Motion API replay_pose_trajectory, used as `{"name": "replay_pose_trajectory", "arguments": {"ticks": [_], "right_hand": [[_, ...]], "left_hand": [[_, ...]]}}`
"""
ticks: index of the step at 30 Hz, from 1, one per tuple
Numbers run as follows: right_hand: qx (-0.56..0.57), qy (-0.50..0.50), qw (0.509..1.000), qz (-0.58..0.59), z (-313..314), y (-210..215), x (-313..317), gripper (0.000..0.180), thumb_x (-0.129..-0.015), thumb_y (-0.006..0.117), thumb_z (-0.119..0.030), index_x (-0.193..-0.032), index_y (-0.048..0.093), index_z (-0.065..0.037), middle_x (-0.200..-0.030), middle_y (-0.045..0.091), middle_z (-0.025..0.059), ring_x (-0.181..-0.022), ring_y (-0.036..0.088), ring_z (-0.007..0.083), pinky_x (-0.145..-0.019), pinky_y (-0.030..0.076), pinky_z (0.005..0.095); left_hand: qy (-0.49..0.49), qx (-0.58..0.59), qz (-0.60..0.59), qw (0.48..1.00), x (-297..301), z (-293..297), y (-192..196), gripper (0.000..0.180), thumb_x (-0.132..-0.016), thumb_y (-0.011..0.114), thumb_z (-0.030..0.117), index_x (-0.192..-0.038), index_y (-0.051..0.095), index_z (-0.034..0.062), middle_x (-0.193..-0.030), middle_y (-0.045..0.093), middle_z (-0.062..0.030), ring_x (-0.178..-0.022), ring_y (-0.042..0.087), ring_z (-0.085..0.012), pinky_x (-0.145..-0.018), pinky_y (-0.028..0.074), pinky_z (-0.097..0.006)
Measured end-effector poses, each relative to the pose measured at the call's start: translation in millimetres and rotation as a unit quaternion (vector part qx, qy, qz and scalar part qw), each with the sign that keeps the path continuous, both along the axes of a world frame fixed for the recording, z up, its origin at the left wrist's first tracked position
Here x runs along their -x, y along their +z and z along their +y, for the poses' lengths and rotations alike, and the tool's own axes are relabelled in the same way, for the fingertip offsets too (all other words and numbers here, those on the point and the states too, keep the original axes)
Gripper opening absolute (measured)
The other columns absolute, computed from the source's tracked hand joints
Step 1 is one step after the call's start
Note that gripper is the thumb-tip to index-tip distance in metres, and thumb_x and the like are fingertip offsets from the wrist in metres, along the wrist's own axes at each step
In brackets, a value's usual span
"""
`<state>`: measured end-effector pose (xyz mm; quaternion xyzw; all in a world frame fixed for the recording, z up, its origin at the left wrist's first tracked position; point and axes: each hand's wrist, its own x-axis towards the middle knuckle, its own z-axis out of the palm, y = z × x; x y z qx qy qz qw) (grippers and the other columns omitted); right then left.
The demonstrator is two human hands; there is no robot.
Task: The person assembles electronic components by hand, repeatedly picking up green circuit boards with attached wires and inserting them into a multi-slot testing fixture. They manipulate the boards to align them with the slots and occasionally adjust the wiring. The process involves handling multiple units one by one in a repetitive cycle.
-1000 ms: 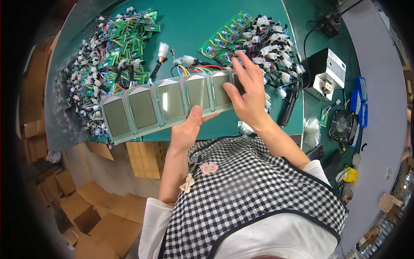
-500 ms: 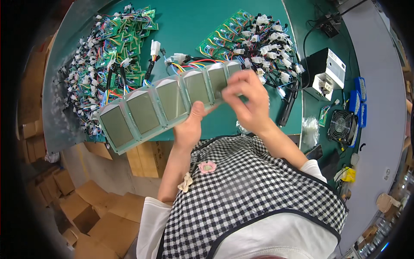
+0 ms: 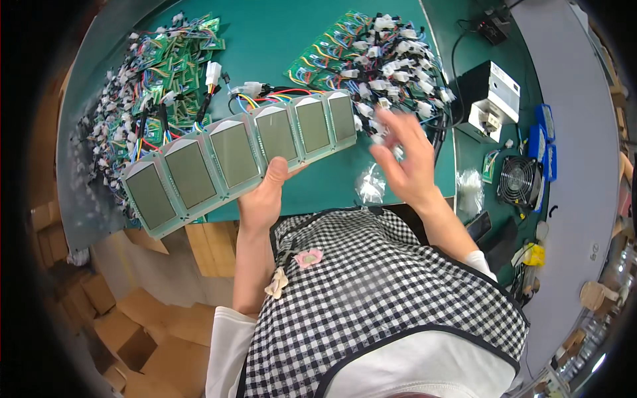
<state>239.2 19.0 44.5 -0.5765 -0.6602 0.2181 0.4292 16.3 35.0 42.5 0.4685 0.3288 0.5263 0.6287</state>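
My left hand (image 3: pixel 264 198) grips the lower edge of a long panel of LCD display boards (image 3: pixel 233 154), its thumb on the front. Several grey screens sit side by side in the panel, which tilts up toward the right. Coloured wires (image 3: pixel 282 97) with white plugs come off its far edge. My right hand (image 3: pixel 410 159) is in the air just past the panel's right end, apart from it. Its fingers are spread and a little blurred, with nothing seen in them. Below that hand, a crumpled clear plastic piece (image 3: pixel 370 184) lies on the green table mat (image 3: pixel 265 40).
Heaps of wired green circuit boards lie at left (image 3: pixel 166 66) and at back right (image 3: pixel 398 63). Along the right side stand a metal power box (image 3: pixel 494 99), a black fan (image 3: pixel 519 180) and blue trays (image 3: pixel 545 146). Cardboard boxes (image 3: pixel 142 331) cover the floor at lower left.
My right hand has come away from the panel's right end, and its fingers have opened. The panel, held in my left hand, has shifted left in the view, uncovering its right-end screen.
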Motion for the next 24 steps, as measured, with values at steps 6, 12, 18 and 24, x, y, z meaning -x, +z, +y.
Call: {"name": "replay_pose_trajectory", "arguments": {"ticks": [6,12,18,24], "right_hand": [[-0.128,0.056,0.979,-0.151,33.6,-12.9,17.0,0.045,-0.069,0.063,-0.003,-0.113,0.053,-0.007,-0.125,0.045,0.0114,-0.112,0.043,0.0317,-0.092,0.034,0.0443],[-0.229,0.045,0.970,-0.062,33.1,-23.0,20.8,0.020,-0.066,0.065,-0.003,-0.086,0.065,-0.004,-0.105,0.059,0.0106,-0.094,0.054,0.0296,-0.084,0.041,0.0401],[-0.145,-0.074,0.986,-0.042,32.4,-19.9,24.6,0.028,-0.072,0.063,-0.014,-0.098,0.062,-0.004,-0.113,0.054,0.0123,-0.105,0.048,0.0309,-0.091,0.033,0.0433],[-0.161,-0.057,0.975,-0.144,24.4,-20.1,23.5,0.027,-0.072,0.063,-0.014,-0.097,0.062,-0.005,-0.113,0.055,0.0106,-0.106,0.047,0.0308,-0.093,0.029,0.0477]], "left_hand": [[0.003,-0.076,0.152,0.985,8.6,-7.0,-4.9,0.041,-0.091,0.042,0.011,-0.128,0.029,0.0018,-0.121,0.044,-0.0153,-0.106,0.051,-0.0298,-0.083,0.049,-0.048],[0.027,-0.002,0.092,0.995,11.9,-16.6,-10.1,0.043,-0.090,0.045,0.018,-0.127,0.031,0.0010,-0.121,0.044,-0.0149,-0.106,0.051,-0.0299,-0.083,0.049,-0.048],[0.010,0.022,-0.024,0.999,8.2,-11.4,4.7,0.043,-0.089,0.047,0.020,-0.126,0.034,0.0020,-0.120,0.047,-0.0143,-0.105,0.052,-0.0303,-0.083,0.049,-0.048],[0.026,-0.012,0.039,0.999,15.1,-14.2,-8.9,0.044,-0.089,0.048,0.020,-0.126,0.033,0.0021,-0.120,0.046,-0.0144,-0.104,0.052,-0.0302,-0.082,0.049,-0.048]]}}
